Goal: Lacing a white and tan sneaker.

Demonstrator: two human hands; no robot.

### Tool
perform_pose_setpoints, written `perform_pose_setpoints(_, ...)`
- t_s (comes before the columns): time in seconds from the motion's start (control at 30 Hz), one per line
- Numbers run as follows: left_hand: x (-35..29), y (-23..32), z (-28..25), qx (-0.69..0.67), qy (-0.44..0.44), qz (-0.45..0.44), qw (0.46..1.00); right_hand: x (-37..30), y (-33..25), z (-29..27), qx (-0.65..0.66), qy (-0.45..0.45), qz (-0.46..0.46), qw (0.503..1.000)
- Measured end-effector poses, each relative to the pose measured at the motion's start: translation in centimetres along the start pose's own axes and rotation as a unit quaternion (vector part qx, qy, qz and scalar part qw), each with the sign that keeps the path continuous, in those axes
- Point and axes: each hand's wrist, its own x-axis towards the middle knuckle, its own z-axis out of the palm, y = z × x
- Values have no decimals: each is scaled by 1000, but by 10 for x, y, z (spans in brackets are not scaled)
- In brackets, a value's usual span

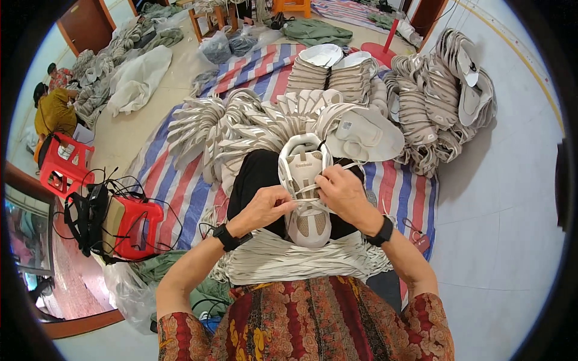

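A beige and white shoe upper [308, 231] rests on my lap, toe toward me, its padded collar and tongue facing away. Across its throat runs a flat off-white shoelace [307, 190]. My left hand [269, 209] lies at the shoe's left side, thumb and fingers pinched on the lace near the lowest eyelets. On the right, my right hand [343, 191] is closed with its fingertips on the lace over the tongue. A loose end of lace shows just above that hand. A thick layer of off-white shoelaces [295, 260] lies across my lap below the toe.
Fanned stacks of shoe uppers [241, 129] lie ahead on a striped tarp [174, 180]; more bundled uppers [430, 102] rise at the right by the wall. To the left stand red stools [138, 225], with black cables on the nearer one. People [55, 111] sit far left.
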Motion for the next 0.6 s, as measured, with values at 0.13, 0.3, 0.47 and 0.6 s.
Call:
perform_pose_setpoints(0.13, 5, 1, 5, 29, 51, -47, 997, 5, 5, 2, -27, -30, 8, 999)
perform_pose_setpoints(0.3, 13, 4, 18, 85, 95, -84, 988, 4, 14, -12, 99, 40, 85, 991)
perform_pose_setpoints(0.47, -1, 25, 13, 130, 102, -62, 984, 14, -12, -25, 392, -179, 192, 882)
perform_pose_setpoints(0.6, -2, 34, 4, 110, 187, 19, 976, 9, 28, -9, 676, -15, 425, 602)
